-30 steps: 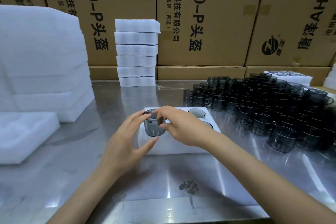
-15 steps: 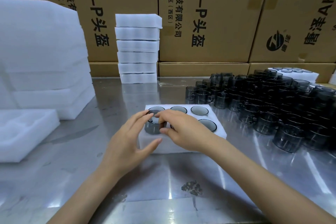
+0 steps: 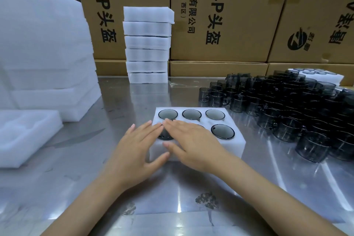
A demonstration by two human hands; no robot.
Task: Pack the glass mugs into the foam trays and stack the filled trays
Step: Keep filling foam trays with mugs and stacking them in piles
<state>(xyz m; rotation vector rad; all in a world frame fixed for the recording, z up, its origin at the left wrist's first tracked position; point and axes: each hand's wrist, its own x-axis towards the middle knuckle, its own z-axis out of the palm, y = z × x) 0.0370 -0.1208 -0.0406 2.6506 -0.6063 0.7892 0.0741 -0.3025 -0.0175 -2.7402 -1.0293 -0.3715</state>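
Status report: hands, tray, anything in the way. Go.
Left hand and right hand flat, open, pressing on the foam tray. Four mugs visibly seated, front two pockets under the hands. Loose mugs right, filled stack behind; nothing blocking.

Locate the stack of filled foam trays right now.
In the head view, the stack of filled trays stands at the table's far edge, left of centre, against the cardboard boxes, behind the tray being packed.

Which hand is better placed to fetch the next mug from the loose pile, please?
Probably the right hand: the loose mugs lie on its side of the foam tray.
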